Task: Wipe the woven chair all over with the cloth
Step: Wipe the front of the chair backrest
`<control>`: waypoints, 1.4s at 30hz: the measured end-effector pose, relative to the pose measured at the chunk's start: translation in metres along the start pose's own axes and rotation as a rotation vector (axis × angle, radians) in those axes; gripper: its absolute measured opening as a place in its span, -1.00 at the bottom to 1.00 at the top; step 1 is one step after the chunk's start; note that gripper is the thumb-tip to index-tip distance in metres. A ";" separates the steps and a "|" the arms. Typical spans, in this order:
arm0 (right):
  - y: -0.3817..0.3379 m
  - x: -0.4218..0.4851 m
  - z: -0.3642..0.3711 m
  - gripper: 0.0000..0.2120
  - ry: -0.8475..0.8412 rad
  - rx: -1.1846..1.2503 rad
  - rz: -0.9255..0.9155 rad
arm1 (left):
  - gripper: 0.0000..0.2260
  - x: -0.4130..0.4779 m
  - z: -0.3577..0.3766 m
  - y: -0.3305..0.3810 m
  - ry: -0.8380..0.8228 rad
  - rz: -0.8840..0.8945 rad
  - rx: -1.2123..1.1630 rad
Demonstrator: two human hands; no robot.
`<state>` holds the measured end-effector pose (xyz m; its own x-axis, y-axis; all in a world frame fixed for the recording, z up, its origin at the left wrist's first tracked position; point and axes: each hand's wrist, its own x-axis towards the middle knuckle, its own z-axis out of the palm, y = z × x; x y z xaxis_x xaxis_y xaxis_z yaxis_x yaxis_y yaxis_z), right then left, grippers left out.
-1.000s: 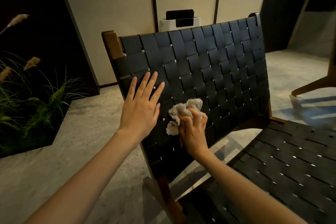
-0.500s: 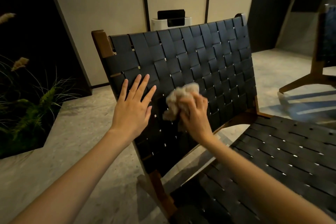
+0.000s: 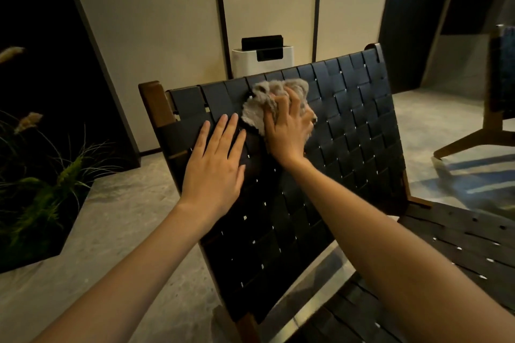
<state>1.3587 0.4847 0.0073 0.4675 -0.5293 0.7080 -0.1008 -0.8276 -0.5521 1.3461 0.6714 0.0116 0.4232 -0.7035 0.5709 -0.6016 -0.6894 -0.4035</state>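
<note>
Black woven chair [image 3: 348, 125], right hand [image 3: 289, 131] grip curled round cloth [image 3: 255, 113] — left hand [image 3: 214, 170] flat, fingers straight

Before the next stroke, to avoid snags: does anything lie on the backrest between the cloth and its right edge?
Nothing visible: the backrest right of the cloth is bare weave. Only the left hand, flat on it, lies left of the cloth.

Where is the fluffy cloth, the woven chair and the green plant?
cloth [image 3: 255, 113]: head view, on its fluffy left half.
woven chair [image 3: 351, 120]: head view, on the black straps of its backrest.
plant [image 3: 68, 171]: head view, on a green frond at the left.
</note>
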 end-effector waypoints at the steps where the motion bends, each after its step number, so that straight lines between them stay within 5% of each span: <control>1: 0.010 -0.012 0.001 -0.55 -0.001 0.013 0.013 | -0.43 0.000 0.001 0.000 0.004 0.003 0.009; 9: 0.080 -0.135 -0.005 -0.75 -0.122 -0.017 0.122 | -0.44 -0.006 0.009 0.016 -0.019 0.035 0.001; 17: 0.110 -0.217 -0.028 -0.56 -0.246 0.021 0.255 | -0.50 -0.013 0.015 0.035 -0.080 0.107 0.028; 21: 0.093 -0.167 -0.048 -0.55 -0.065 0.148 0.242 | -0.50 -0.008 0.014 0.035 -0.081 0.124 0.008; 25: 0.056 -0.055 -0.058 -0.64 0.033 0.143 -0.027 | -0.48 0.009 0.012 0.033 -0.061 0.112 -0.054; 31: 0.026 0.058 -0.025 -0.53 -0.183 0.055 0.022 | -0.46 0.040 0.014 0.029 0.010 0.092 -0.088; 37: 0.046 0.039 0.000 -0.54 0.072 -0.026 0.011 | -0.45 0.057 0.025 0.035 0.063 0.087 -0.022; 42: 0.105 -0.026 0.002 -0.65 0.036 -0.043 0.072 | -0.46 0.057 0.033 0.042 0.088 0.079 -0.001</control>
<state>1.3377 0.4123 -0.0703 0.4257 -0.5931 0.6833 -0.1708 -0.7943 -0.5830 1.3673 0.5969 0.0038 0.3131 -0.7380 0.5978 -0.6314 -0.6319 -0.4495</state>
